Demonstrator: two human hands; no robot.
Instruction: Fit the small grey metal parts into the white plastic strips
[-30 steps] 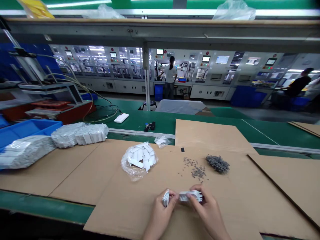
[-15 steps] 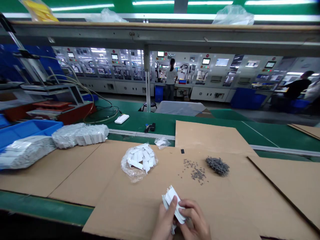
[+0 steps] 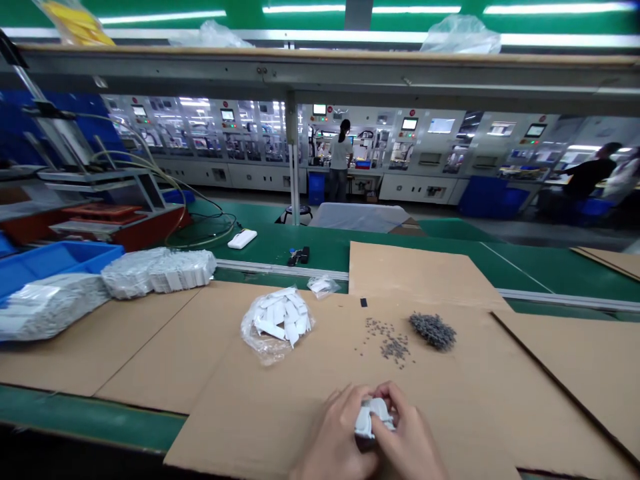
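Low in the head view, above the cardboard, my left hand (image 3: 340, 430) and my right hand (image 3: 406, 432) are closed around a small stack of white plastic pieces (image 3: 369, 415). The rounded ends of the pieces face up between my fingers, while their lower part is hidden by my hands. Farther off lies an open clear bag of flat white plastic pieces (image 3: 281, 317). To its right are scattered small grey parts (image 3: 395, 347) and a denser grey pile (image 3: 433, 331).
Cardboard sheets (image 3: 240, 413) cover the green bench (image 3: 320, 240). Bundled white pieces (image 3: 160, 271) and a blue bin (image 3: 65, 257) stand left, near a press (image 3: 100, 180). A small black piece (image 3: 364, 303) and keys (image 3: 299, 256) lie beyond. A person (image 3: 341, 160) stands at the far machines.
The stack of white pieces has been turned, from lying slanted with its long faces showing to end-up. My left hand has come round its left side, and both hands now enclose it.
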